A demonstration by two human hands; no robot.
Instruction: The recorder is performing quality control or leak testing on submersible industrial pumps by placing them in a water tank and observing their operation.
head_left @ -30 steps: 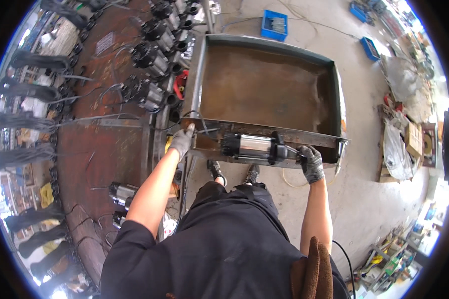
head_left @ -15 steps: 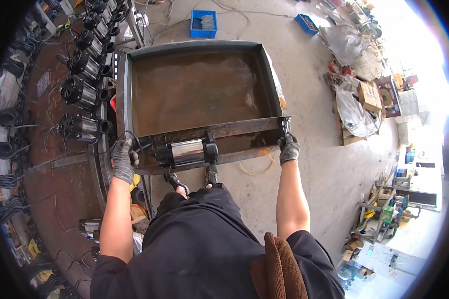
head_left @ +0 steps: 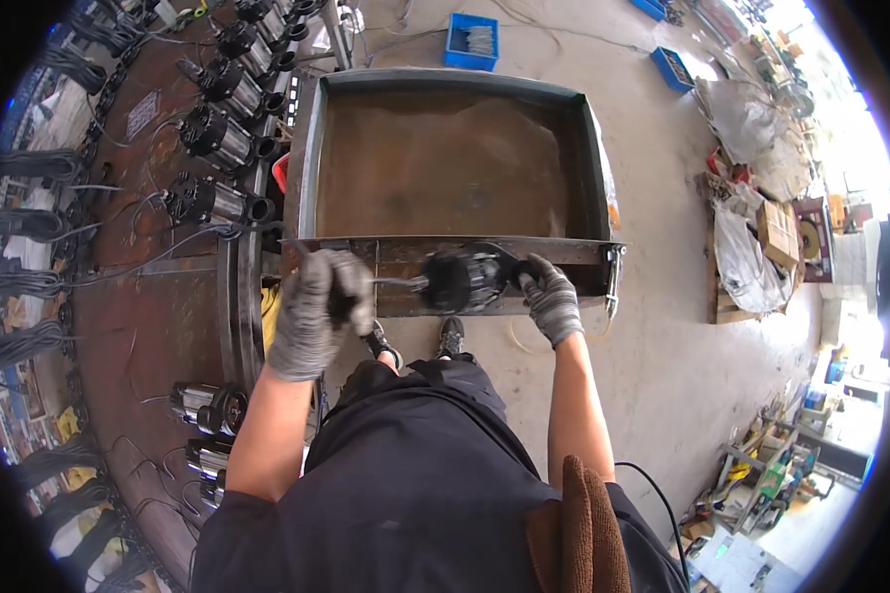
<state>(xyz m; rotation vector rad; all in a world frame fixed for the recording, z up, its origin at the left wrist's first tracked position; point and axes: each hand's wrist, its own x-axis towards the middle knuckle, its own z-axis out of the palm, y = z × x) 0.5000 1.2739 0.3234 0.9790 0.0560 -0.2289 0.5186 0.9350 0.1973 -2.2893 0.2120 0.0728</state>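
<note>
A black-and-silver submersible pump [head_left: 460,279], smeared by motion, lies across the near ledge of a metal water tank [head_left: 307,168]. My right hand [head_left: 552,298], in a grey glove, closes on the pump's black right end. From the pump's left end a dark cable [head_left: 396,282] runs to my left hand [head_left: 318,311]. That gloved hand is blurred, its fingers curled around the cable. Brownish water [head_left: 445,168] fills the tank beyond the ledge. On the tank's near right corner sits a metal clamp-like fitting [head_left: 614,277], apart from my right hand.
Several similar pumps [head_left: 213,138] stand in a row on the brown bench [head_left: 119,326] at left, with cables across it. More pumps [head_left: 208,407] lie nearer me. Blue crates [head_left: 472,42] rest on the floor beyond the tank. A loaded pallet [head_left: 752,262] is at right.
My right hand has left the corner fitting and moved left onto the pump. My left hand has come off the tank's left side and taken the cable. The pump has turned.
</note>
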